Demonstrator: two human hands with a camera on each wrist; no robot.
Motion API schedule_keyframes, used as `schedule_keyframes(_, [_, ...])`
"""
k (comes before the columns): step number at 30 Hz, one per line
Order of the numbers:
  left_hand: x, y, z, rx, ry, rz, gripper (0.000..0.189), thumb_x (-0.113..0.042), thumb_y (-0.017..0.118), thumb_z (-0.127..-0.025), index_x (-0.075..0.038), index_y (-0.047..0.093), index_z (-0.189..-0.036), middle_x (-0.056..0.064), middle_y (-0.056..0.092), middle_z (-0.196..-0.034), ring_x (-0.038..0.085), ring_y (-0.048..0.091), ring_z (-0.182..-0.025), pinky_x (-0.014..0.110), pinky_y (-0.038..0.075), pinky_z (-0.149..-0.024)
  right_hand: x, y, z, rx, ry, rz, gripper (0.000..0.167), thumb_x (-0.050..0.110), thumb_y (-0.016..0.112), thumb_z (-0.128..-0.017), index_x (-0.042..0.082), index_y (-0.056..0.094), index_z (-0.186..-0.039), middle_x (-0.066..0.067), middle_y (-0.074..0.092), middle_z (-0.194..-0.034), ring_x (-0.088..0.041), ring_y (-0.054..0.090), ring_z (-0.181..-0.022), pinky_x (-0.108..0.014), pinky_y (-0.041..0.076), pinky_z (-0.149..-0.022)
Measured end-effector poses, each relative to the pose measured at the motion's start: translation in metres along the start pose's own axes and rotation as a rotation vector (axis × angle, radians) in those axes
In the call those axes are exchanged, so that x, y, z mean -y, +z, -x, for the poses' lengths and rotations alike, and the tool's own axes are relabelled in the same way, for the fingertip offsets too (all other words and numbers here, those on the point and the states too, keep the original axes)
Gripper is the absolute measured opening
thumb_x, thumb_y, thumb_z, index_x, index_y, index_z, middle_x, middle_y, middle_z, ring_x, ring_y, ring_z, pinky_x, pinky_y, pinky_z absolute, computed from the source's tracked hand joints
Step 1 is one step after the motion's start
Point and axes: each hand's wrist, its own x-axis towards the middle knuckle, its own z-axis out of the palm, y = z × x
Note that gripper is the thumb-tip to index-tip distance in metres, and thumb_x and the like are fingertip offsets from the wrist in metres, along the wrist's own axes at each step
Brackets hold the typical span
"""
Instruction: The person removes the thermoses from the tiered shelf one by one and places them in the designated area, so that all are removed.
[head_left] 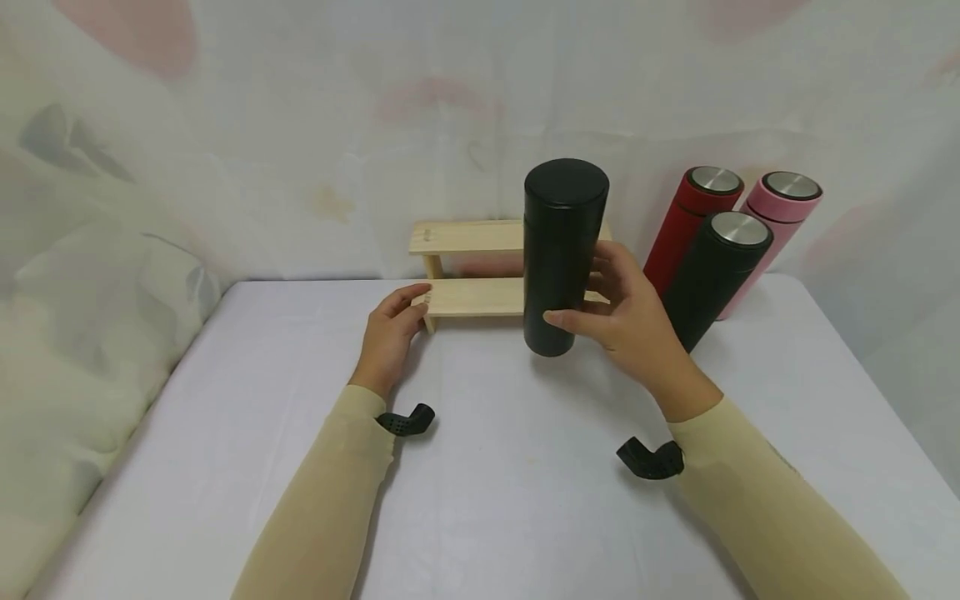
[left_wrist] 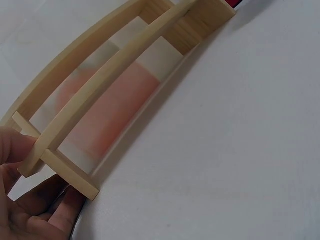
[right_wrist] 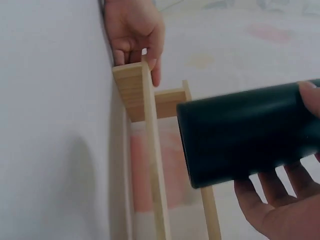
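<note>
My right hand grips a black thermos bottle, thumb in front and fingers round its far side. The bottle is nearly upright, raised off the table in front of a two-step wooden rack and covering part of it. In the right wrist view the bottle's base shows beside the rack's planks, apart from the lower one. At the rack's left end my left hand holds the lower step. The left wrist view shows its thumb on the plank and the other fingers underneath.
To the right stand a red thermos, a pink thermos and a dark green thermos with steel lid tops, close together. A white cloth covers the table. A pale patterned curtain hangs behind the rack.
</note>
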Motion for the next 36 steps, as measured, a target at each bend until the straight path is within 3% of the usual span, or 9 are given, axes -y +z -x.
schedule_keyframes(8, [0.0, -0.001, 0.001, -0.007, -0.001, 0.003, 0.04, 0.0, 0.06, -0.106, 0.004, 0.064, -0.146, 0.026, 0.057, -0.15, 0.04, 0.057, -0.135, 0.043, 0.049, -0.111, -0.008, -0.007, 0.019, 0.052, 0.011, 0.01, 0.086, -0.012, 0.087, -0.086, 0.012, 0.049, -0.159, -0.006, 0.06, -0.148, -0.031, 0.06, -0.13, -0.036, 0.055, -0.105])
schedule_keyframes(17, [0.0, 0.001, 0.001, -0.005, 0.001, -0.015, 0.039, -0.002, 0.061, -0.106, 0.001, 0.066, -0.145, 0.021, 0.059, -0.149, 0.035, 0.058, -0.136, 0.039, 0.051, -0.109, -0.011, -0.024, 0.043, -0.001, -0.017, -0.008, 0.085, -0.024, 0.084, -0.08, 0.006, 0.053, -0.152, -0.014, 0.058, -0.143, -0.034, 0.06, -0.12, -0.03, 0.058, -0.098])
schedule_keyframes(25, [0.001, -0.001, 0.0, -0.005, -0.003, -0.003, 0.039, -0.001, 0.06, -0.106, 0.002, 0.066, -0.144, 0.017, 0.061, -0.146, 0.027, 0.061, -0.129, 0.039, 0.05, -0.111, 0.009, -0.049, 0.049, -0.06, -0.034, -0.022, 0.085, -0.028, 0.081, -0.078, 0.007, 0.057, -0.151, -0.018, 0.065, -0.134, -0.031, 0.066, -0.115, -0.029, 0.058, -0.097])
schedule_keyframes(30, [-0.001, 0.0, 0.001, -0.011, -0.004, -0.016, 0.039, -0.001, 0.06, -0.105, 0.001, 0.067, -0.144, 0.017, 0.06, -0.147, 0.027, 0.061, -0.129, 0.038, 0.05, -0.11, 0.025, -0.066, 0.05, -0.078, -0.087, -0.109, 0.085, -0.031, 0.078, -0.079, 0.003, 0.054, -0.153, -0.02, 0.068, -0.13, -0.03, 0.07, -0.112, -0.029, 0.058, -0.097])
schedule_keyframes(36, [-0.001, -0.002, 0.0, -0.01, -0.003, -0.019, 0.04, -0.002, 0.06, -0.106, 0.0, 0.066, -0.145, 0.017, 0.059, -0.148, 0.028, 0.06, -0.132, 0.036, 0.051, -0.11, 0.039, -0.086, 0.05, -0.096, -0.159, -0.275, 0.089, -0.041, 0.063, -0.077, -0.004, 0.049, -0.157, -0.025, 0.064, -0.131, -0.034, 0.065, -0.108, -0.032, 0.061, -0.089])
